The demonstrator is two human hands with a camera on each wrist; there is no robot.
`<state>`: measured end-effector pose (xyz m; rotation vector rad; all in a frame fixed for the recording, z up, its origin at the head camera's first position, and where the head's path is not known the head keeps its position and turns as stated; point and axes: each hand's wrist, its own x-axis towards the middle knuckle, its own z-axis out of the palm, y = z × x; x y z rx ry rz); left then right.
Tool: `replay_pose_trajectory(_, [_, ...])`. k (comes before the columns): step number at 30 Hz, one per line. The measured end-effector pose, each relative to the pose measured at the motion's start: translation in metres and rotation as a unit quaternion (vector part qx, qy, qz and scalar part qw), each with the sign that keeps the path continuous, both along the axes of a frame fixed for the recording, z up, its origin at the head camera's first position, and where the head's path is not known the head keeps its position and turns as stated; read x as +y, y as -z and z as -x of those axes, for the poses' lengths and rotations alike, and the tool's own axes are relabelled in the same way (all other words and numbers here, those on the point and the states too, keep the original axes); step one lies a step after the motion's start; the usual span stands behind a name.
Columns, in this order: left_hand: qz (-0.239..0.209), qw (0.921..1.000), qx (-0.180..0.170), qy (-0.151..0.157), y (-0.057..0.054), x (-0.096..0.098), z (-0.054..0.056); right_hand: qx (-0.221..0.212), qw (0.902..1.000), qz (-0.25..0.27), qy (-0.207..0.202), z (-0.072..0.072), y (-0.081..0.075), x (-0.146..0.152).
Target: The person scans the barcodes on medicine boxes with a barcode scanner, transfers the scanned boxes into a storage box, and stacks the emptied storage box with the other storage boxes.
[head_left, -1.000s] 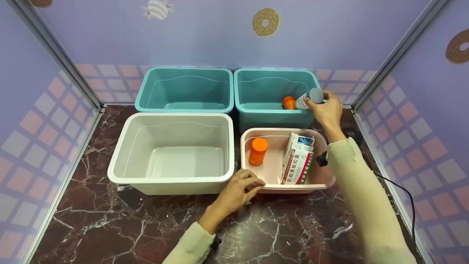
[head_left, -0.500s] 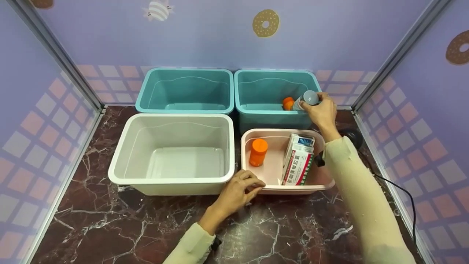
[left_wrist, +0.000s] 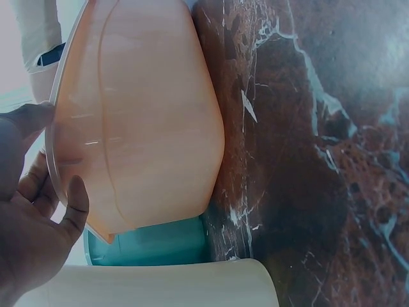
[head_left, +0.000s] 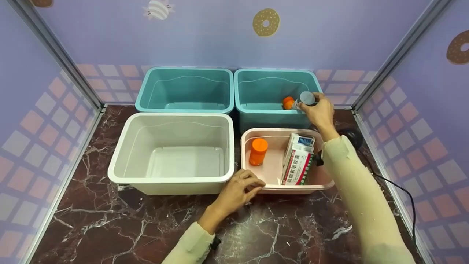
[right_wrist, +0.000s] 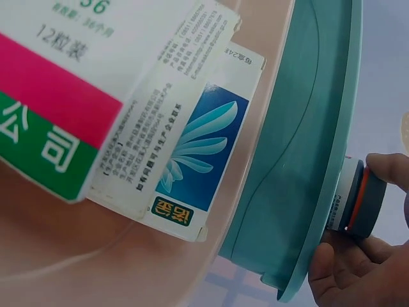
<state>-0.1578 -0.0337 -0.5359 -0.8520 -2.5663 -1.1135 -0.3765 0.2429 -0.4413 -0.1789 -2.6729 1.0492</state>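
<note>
My right hand (head_left: 321,112) grips a white bottle with a grey cap (head_left: 307,98) by its cap end, at the front right of the right teal bin (head_left: 274,111). The bottle's lower part is down inside the bin, beside an orange-capped item (head_left: 288,103). In the right wrist view, the bottle (right_wrist: 346,198) shows a white label and an orange ring under the dark cap. My left hand (head_left: 238,189) holds the front left rim of the pink bin (head_left: 293,187), fingers and thumb about the edge. Inside that bin are an orange bottle (head_left: 258,152) and several medicine boxes (head_left: 297,167).
A large white bin (head_left: 171,180) stands left of the pink one. Behind it is a second teal bin (head_left: 185,110). A black cable (head_left: 403,190) runs along the right wall, and printed panels enclose the marbled table (head_left: 121,227).
My right hand has moved left and slightly lower with the bottle, whose body has sunk further behind the teal bin's front rim. My left hand stays on the pink rim.
</note>
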Motion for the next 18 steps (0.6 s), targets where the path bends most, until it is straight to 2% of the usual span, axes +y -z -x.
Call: replay_pose_trajectory(18, [-0.001, 1.0, -0.001, 0.004, -0.0014, -0.0002, -0.0002, -0.007, 0.9999, 0.014, -0.001, -0.0056, 0.0016, 0.0094])
